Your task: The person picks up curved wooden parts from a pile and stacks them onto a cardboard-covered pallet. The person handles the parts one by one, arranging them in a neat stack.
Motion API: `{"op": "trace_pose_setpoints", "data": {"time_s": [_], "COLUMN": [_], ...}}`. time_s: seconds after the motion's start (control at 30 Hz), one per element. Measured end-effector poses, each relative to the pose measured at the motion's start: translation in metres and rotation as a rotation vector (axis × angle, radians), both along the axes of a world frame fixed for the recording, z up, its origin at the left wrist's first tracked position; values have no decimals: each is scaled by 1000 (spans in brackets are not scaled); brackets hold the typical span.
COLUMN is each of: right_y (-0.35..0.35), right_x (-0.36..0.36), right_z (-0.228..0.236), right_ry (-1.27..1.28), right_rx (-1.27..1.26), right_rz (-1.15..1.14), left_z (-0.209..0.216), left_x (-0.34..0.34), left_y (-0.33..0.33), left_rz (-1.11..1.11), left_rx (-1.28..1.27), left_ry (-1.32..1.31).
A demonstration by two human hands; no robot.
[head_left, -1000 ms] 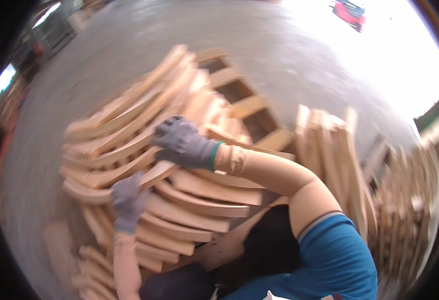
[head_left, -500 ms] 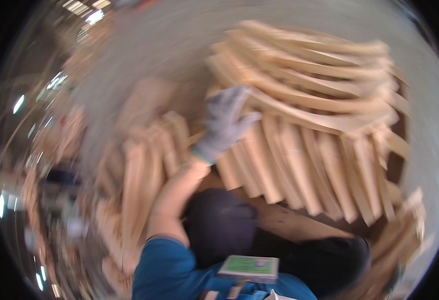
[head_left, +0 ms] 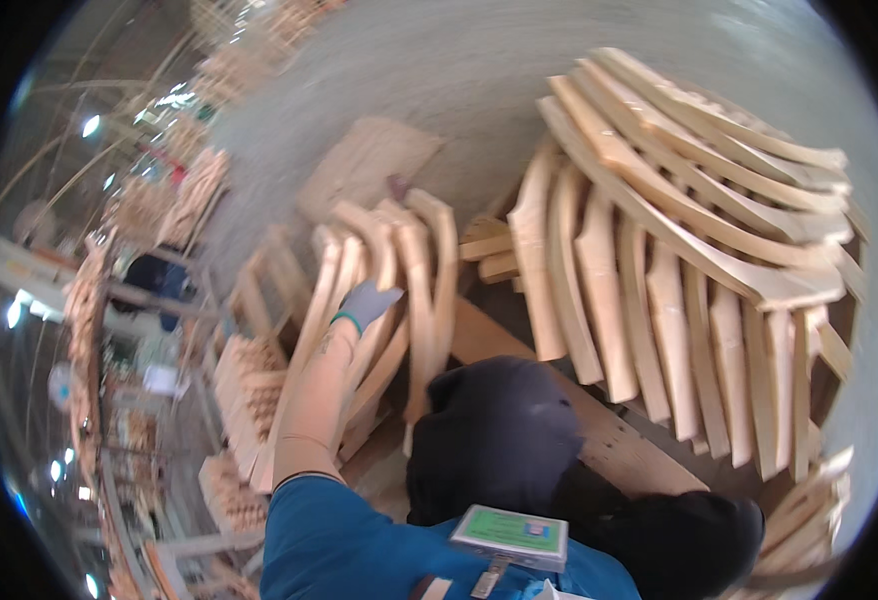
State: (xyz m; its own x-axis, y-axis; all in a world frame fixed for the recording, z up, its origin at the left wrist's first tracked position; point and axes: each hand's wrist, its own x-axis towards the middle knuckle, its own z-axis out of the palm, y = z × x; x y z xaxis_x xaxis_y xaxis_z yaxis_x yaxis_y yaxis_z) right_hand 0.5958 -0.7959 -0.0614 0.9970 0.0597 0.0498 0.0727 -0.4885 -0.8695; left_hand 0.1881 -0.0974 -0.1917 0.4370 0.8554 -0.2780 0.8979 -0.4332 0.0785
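Observation:
My left hand (head_left: pixel 365 304), in a grey glove with a green cuff, is at the left stack of curved wooden pieces. Its thumb lies across one curved wooden piece (head_left: pixel 383 258), and the other fingers bend down beside it, partly hidden. More such pieces (head_left: pixel 415 265) stand close on its right, leaning side by side. To the right is a larger pile: a row of upright curved pieces (head_left: pixel 604 290), with several more (head_left: pixel 699 205) laid crosswise on top. My right hand is out of view.
A brown flat sheet (head_left: pixel 374 165) lies on the grey floor beyond the left stack. A wooden board (head_left: pixel 639 455) runs beside my dark-clothed knees. More wood is stacked at the lower right (head_left: pixel 809 520) and the left (head_left: pixel 249 390). A person in dark clothes (head_left: pixel 154 285) is farther off.
My left hand has moved left and nearer, from the large right pile to the left stack. The view has swung, so the piles sit farther right and look sharper.

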Motion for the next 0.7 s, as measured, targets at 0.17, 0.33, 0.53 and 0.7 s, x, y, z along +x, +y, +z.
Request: {"op": "trace_pose_setpoints", "data": {"time_s": [0.17, 0.33, 0.53, 0.7], "right_y": [118, 203, 251, 287], "right_x": [-27, -28, 7, 12], "right_z": [94, 90, 85, 86], "right_ry": [-113, -426, -1313, -1416], "right_rx": [55, 9, -797, -701], "right_rz": [129, 380, 311, 376], "left_z": [17, 106, 189, 163], "left_x": [-11, 9, 49, 92], "left_y": [34, 10, -90, -114], "left_rz": [339, 249, -572, -1287], "left_rx": [-339, -447, 214, 508], "left_ry": [-694, -876, -280, -306]}}
